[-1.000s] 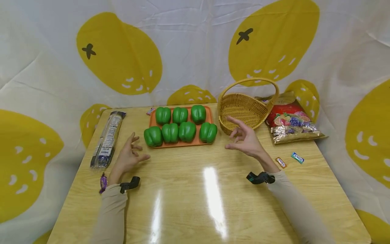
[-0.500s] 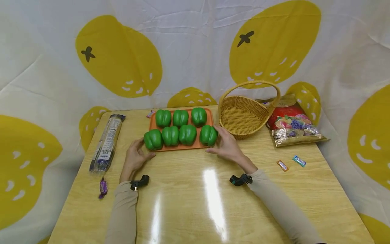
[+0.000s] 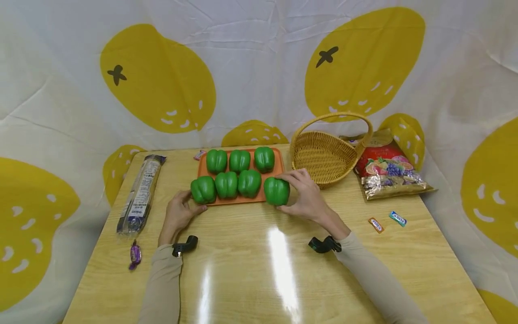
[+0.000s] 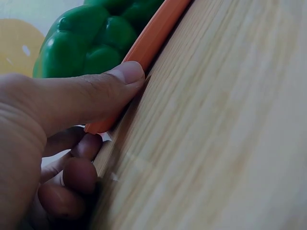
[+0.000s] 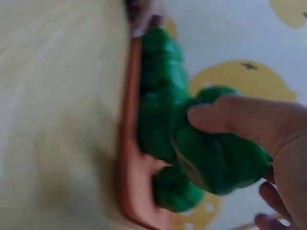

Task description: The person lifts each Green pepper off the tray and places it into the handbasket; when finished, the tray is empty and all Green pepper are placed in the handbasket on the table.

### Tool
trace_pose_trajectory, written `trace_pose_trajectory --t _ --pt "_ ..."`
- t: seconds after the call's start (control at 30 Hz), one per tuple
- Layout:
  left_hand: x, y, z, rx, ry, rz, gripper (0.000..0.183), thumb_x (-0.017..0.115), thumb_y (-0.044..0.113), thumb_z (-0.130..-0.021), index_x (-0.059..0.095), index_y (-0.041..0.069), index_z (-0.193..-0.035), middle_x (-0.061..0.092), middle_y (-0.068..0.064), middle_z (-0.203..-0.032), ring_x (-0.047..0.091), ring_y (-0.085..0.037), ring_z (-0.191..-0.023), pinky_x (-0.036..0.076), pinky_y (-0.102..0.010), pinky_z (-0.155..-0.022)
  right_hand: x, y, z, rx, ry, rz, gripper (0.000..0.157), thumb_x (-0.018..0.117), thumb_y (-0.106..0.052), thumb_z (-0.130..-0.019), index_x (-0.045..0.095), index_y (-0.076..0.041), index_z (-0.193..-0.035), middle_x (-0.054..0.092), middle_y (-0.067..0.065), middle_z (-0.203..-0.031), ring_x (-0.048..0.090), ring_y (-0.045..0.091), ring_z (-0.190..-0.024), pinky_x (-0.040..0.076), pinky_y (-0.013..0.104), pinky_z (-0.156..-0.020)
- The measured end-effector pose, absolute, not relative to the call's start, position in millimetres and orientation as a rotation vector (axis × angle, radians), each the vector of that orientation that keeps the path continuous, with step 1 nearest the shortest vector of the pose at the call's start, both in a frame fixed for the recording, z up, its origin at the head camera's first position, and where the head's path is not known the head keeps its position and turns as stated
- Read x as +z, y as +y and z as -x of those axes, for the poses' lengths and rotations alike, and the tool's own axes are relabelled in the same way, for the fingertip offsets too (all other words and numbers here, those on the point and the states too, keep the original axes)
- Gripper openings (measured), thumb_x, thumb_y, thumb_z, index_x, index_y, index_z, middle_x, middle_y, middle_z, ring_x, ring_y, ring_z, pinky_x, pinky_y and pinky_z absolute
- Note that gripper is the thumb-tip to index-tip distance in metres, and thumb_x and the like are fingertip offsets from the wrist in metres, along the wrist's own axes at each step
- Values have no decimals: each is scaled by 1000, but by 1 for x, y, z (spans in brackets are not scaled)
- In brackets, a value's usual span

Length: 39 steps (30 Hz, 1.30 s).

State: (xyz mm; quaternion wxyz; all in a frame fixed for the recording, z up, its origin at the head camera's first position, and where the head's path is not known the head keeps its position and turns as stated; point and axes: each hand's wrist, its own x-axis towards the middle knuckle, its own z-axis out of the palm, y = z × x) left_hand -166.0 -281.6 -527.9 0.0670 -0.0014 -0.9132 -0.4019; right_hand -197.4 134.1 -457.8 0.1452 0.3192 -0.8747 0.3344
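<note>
In the head view, my right hand (image 3: 308, 198) grips a green bell pepper (image 3: 277, 191) at the front right of an orange tray (image 3: 279, 164). The right wrist view shows the thumb across this held pepper (image 5: 223, 160), which is lifted clear of the tray. Several more green bell peppers (image 3: 249, 183) lie on the tray in two rows. At the tray's front left corner, my left hand (image 3: 178, 215) holds the rim (image 4: 156, 36), thumb on the front side and fingers curled around the corner. The left hand's fingertips are partly hidden behind the tray in the left wrist view.
A wicker basket (image 3: 319, 155) with a tall handle stands right of the tray, beside a red and gold bag (image 3: 390, 164). Two small wrapped candies (image 3: 375, 224) lie at the right. A long plastic package (image 3: 141, 195) and a purple candy (image 3: 135, 255) lie at the left.
Both hands came in from the sides to the tray. The left hand took hold of its corner. The right hand grasped the front right bell pepper and raised it off the tray.
</note>
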Motion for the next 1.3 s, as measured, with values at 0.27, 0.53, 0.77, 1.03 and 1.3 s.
trace_pose_trajectory --t 0.27,0.53,0.77,1.03,1.3 --pt "-533 -284 167 -1220 -2729 5 75 90 36 -71 61 5 -133 60 -12 -114 47 -19 -68 39 -29 -57 -402 203 220 1588 -2277 -1074 86 88 14 -59 55 0 -137 54 18 -138 52 25 -130 44 35 -105" --pt "-532 -289 168 -1228 -2720 -42 76 90 36 -71 61 4 -133 60 -12 -118 47 -21 -74 39 -31 -64 -397 238 281 1911 -2252 -938 83 73 29 -65 44 12 -141 40 27 -145 43 27 -138 39 31 -109" --pt "-533 -290 168 -1209 -2721 -19 76 90 36 -72 61 3 -133 61 -13 -116 48 -19 -71 39 -31 -61 -420 247 320 1953 -2390 -727 87 82 21 -62 48 3 -141 45 18 -145 43 22 -138 34 35 -114" --pt "-536 -288 167 -1215 -2717 -32 76 90 36 -71 61 4 -133 61 -13 -117 47 -15 -68 39 -28 -59 -442 249 356 1911 -2538 -643 91 90 13 -57 53 -4 -139 47 11 -146 43 28 -139 38 39 -111" --pt "-538 -281 166 -1255 -2701 -39 75 91 35 -69 62 6 -132 61 -11 -117 46 -17 -69 38 -27 -58 -454 248 366 1815 -2749 -569 89 92 8 -56 55 -6 -136 50 11 -143 46 31 -136 41 45 -107"
